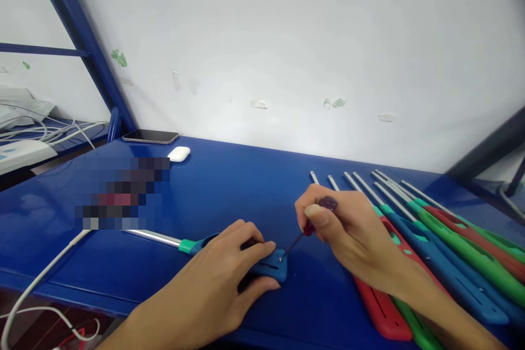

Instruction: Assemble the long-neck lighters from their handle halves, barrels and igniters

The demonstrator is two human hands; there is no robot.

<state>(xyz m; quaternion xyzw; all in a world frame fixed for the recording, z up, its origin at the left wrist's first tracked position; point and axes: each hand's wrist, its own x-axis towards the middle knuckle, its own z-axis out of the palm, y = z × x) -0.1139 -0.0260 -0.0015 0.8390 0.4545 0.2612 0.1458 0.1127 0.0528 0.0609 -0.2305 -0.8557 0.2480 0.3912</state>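
Note:
My left hand is closed around a blue long-necked lighter, pressing it against the blue tabletop. Its metal tube and green collar point to the left, and part of the handle is hidden under my fingers. In my right hand I grip a screwdriver with a dark red handle, pinched between thumb and fingers. The shaft slants down to the left, and its tip meets a small screw spot near the end of the blue handle.
Several red, blue and green lighters lie side by side on the right. At the back left are a phone and a white earbud case. A blurred-out object with a white cable lies left. A white wall stands behind.

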